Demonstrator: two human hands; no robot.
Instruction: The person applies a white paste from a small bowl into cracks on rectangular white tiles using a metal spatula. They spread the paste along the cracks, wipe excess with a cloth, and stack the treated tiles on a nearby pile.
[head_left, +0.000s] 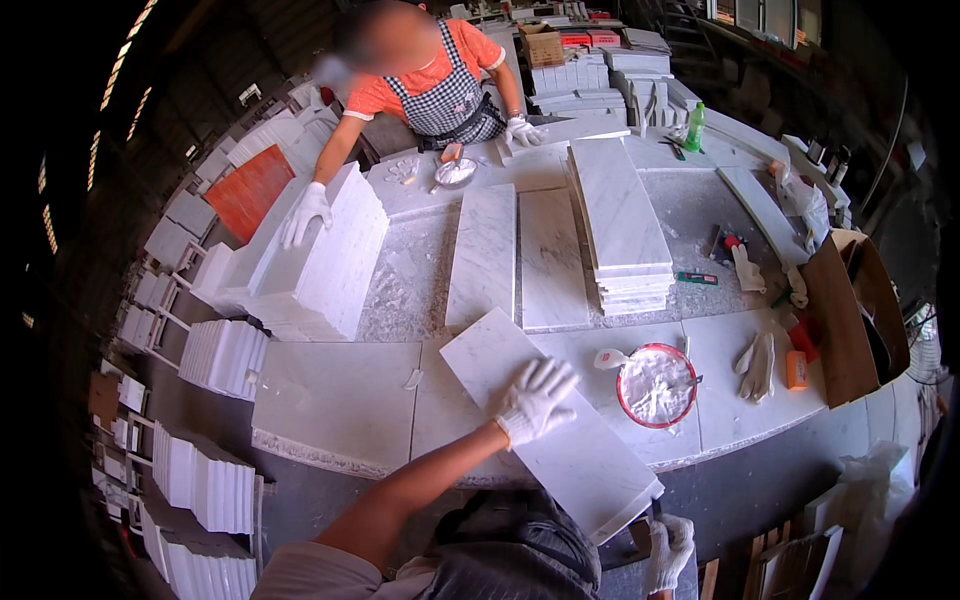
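Observation:
A long pale grey-veined marble slab point(590, 450) lies slantwise across the near edge of the worktable, its near end jutting out toward me. Gloved in white, my left hand point(537, 400) rests flat on its upper face with the fingers spread. Low at the right, my right hand point(670, 552), also gloved, is closed around a small dark tool point(656, 508) at the slab's near corner. That tool looks like a scraper, but its blade is mostly hidden. To the slab's right stands a red-rimmed bowl of white paste point(655, 388) with a spatula in it.
Across the table a person point(440, 90) in a checked apron touches a tall slab stack point(330, 260) and another slab. Two slabs point(553, 260) and a pile point(625, 210) lie mid-table. At right are loose gloves point(757, 366), an orange box point(796, 370) and a cardboard box point(850, 310).

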